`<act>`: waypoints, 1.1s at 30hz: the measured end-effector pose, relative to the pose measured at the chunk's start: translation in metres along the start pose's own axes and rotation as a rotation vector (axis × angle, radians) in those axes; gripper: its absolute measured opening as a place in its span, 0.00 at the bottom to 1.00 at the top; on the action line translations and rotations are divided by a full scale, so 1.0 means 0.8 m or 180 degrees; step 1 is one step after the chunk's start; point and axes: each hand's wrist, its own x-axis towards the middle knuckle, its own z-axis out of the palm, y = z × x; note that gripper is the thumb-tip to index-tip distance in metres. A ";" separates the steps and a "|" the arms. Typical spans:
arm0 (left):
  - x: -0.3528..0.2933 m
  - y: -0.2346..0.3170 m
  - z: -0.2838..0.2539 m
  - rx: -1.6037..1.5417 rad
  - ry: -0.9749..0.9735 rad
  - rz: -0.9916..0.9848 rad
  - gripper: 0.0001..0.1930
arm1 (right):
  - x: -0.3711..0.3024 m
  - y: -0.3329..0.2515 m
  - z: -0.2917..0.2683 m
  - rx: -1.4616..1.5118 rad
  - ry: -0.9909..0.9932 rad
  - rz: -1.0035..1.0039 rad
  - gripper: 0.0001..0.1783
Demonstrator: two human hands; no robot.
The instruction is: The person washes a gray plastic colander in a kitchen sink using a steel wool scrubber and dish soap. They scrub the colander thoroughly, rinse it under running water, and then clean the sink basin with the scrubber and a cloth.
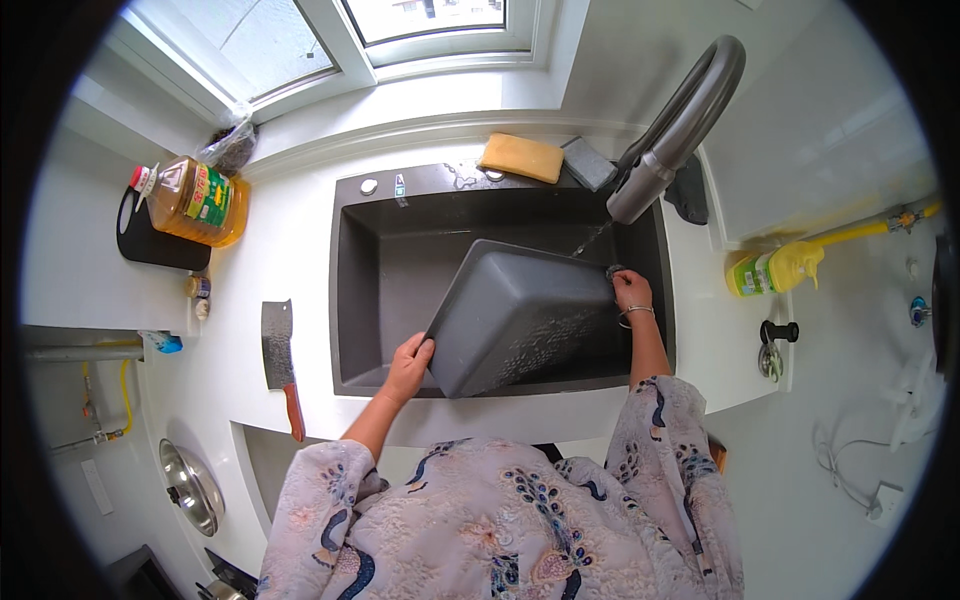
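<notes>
A grey basin [530, 315] tilts inside a dark sink [400, 260] — the left hand [406, 368] has its grip closed on the rim, while the right hand [632, 292] clasps a small dark wad [613, 272] at the far end. Droplets dot the basin; water runs from the faucet [645, 185]. On the white tabletop [240, 340], 1 cleaver [279, 350] lies left — a yellow sponge [522, 158] sits behind.

The left fingers [425, 351] grip one edge of a tilted grey basin [515, 310]; the right fingers [619, 277], at its opposite end, touch a small dark thing [612, 270]. A dark sink [395, 255] lies beneath both. Left of the left fingers, a cleaver [277, 345] rests on the tabletop [232, 350]; a faucet [650, 172] arches beyond the right fingers.
</notes>
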 end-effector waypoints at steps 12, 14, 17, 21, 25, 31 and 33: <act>0.085 0.166 -0.025 0.1124 0.0126 0.0414 0.12 | -0.021 -0.209 0.018 0.1929 -0.0534 -0.0703 0.13; 0.085 0.179 -0.018 0.1252 0.0115 0.0464 0.12 | -0.032 -0.230 -0.007 0.1244 -0.0195 -0.0941 0.10; 0.083 0.190 -0.001 0.1337 0.0057 0.0501 0.11 | -0.052 -0.228 -0.021 0.0652 0.0584 -0.1592 0.08; 0.074 0.204 0.016 0.1506 0.0004 0.0434 0.10 | -0.082 -0.218 -0.031 0.0292 0.1238 -0.1759 0.07; 0.071 0.190 0.020 0.1330 0.0111 0.0510 0.10 | -0.132 -0.256 -0.035 -0.0168 0.1454 -0.2263 0.06; 0.075 0.189 0.019 0.1066 0.0278 0.0532 0.11 | -0.149 -0.289 -0.017 0.0197 0.0778 -0.3163 0.07; 0.072 0.181 0.020 0.1042 0.0320 0.0638 0.12 | -0.094 -0.263 -0.035 -0.0046 0.1040 -0.2694 0.07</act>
